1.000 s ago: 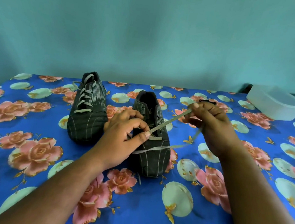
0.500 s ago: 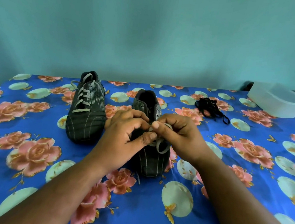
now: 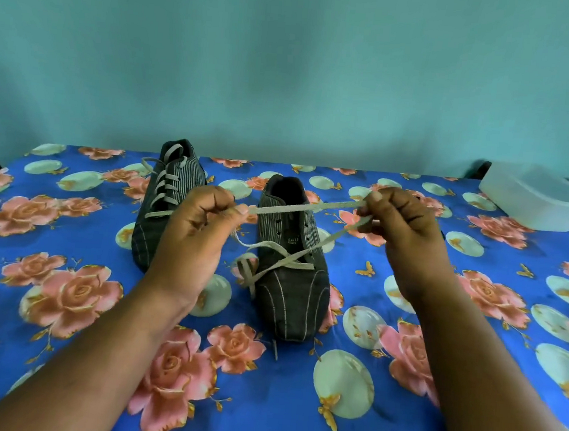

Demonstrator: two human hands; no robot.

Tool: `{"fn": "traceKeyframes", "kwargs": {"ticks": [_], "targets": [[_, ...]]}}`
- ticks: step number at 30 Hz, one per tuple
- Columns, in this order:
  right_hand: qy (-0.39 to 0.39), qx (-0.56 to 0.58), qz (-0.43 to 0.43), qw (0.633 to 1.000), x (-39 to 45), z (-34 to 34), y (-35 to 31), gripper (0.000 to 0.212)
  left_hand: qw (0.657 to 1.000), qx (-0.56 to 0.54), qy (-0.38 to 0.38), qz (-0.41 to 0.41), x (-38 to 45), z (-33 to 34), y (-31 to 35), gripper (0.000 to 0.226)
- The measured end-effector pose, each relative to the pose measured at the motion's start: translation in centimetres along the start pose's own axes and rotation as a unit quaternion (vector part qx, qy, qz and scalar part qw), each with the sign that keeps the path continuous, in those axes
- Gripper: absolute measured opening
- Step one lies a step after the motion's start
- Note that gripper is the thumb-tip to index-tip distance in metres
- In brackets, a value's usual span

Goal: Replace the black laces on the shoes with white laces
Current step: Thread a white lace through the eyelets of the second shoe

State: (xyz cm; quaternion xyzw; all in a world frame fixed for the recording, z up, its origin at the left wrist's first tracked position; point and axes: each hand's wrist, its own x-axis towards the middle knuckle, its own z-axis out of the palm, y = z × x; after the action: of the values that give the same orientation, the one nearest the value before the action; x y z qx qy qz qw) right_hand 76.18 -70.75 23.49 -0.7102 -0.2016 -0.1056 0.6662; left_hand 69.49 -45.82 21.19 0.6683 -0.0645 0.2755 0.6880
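White lace (image 3: 306, 209) pinched by left hand (image 3: 195, 233) and right hand (image 3: 407, 231); two shoes, apparently.

Matt striped cloth shoe (image 3: 291, 277)

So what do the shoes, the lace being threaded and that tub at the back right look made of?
Shoe being laced: matte dark woven fabric by its fine pinstripes, probably canvas. White lace: flat woven tape, likely cotton or polyester; it hangs limp and flat. Tub: translucent whitish plastic with a smooth rim.
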Motion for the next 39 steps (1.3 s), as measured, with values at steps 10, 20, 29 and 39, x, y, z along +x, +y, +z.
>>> {"fn": "traceKeyframes", "kwargs": {"ticks": [10,20,29,39], "targets": [[-0.075,-0.106,-0.077,0.989,-1.5,2.3,0.8,0.026,0.978,0.167,-0.094,0.078,-0.6,-0.4,0.2,0.011],[-0.191,-0.169,-0.166,0.953,-2.0,3.9,0.9,0.032,0.971,0.187,-0.112,0.094,-0.9,0.2,0.4,0.014],[-0.105,-0.046,-0.041,0.993,-0.4,0.7,-0.1,0.035,0.938,0.318,0.041,0.132,0.4,-1.0,-0.7,0.032],[-0.242,-0.083,-0.048,0.965,-2.3,3.8,1.4,0.020,0.903,0.380,-0.148,0.137,-1.8,1.2,0.3,0.041]]}}
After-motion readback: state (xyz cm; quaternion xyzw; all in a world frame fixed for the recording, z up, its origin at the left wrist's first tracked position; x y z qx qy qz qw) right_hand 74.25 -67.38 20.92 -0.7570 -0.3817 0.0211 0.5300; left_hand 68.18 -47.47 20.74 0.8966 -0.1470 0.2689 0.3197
